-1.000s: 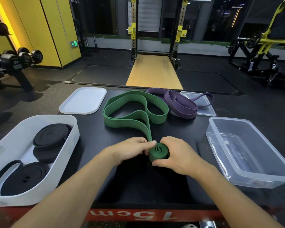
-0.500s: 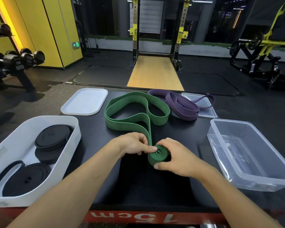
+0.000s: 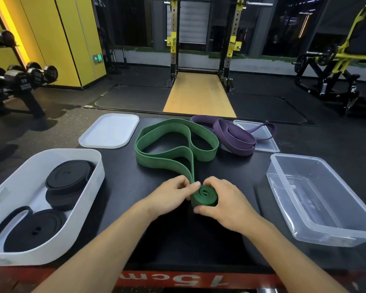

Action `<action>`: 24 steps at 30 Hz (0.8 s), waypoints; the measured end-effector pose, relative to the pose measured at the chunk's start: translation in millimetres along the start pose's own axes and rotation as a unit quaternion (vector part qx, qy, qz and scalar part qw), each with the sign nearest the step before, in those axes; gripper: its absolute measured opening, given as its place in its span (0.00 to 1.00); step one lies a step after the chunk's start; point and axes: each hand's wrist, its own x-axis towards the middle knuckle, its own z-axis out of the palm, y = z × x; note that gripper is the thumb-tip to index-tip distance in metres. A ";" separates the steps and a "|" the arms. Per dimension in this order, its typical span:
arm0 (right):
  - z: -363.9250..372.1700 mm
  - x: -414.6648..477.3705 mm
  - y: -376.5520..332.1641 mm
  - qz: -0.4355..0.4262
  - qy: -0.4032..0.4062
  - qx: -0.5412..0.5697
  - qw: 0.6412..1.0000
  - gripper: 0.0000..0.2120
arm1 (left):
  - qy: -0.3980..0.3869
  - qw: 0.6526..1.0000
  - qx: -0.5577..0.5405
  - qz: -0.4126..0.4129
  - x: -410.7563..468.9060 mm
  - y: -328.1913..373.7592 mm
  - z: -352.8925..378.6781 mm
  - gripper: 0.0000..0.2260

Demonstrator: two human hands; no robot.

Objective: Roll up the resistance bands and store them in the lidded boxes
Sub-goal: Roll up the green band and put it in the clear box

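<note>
Head view, lower centre: my right hand (image 3: 224, 205) cups the coil (image 3: 205, 196) formed at the near end of the green band (image 3: 167, 161), fingers curled round its outer wrap, while my left hand (image 3: 171, 196) pinches the strap just where it feeds into the roll. The rest of the band lies in loose loops on the black table (image 3: 230, 170) at mid-frame, just beside the purple band (image 3: 235, 138) to its upper right. To roll it well, I judge, the left hand should hold the strap taut and flat as the right turns the coil forward, edges lined up so the spiral does not cone out; slack would let the springy rubber unwind. The clear box (image 3: 325, 199) at right stands open, the coil's likely home; the white box (image 3: 99, 172) at left holds black rolls (image 3: 69, 178). A white lid (image 3: 110, 132) and a clear lid (image 3: 264, 142) lie at the table's far edge
</note>
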 end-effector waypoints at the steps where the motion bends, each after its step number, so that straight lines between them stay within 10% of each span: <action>1: -2.3 1.2 1.4 -0.009 -0.009 0.009 1.000 0.25 | 0.003 1.000 0.005 -0.005 -0.3 1.5 -0.2 0.23; 11: -8.7 5.6 17.7 -0.035 -0.081 0.101 0.991 0.29 | 0.019 1.000 0.009 0.019 2.4 4.0 2.4 0.20; 16: 2.7 -4.7 14.9 0.022 0.003 0.064 0.998 0.39 | 0.024 1.000 0.007 0.016 4.0 3.7 2.2 0.20; 24: 11.3 -2.7 4.2 -0.015 0.092 -0.001 0.996 0.27 | 0.063 0.997 -0.046 0.017 2.2 -6.9 4.3 0.23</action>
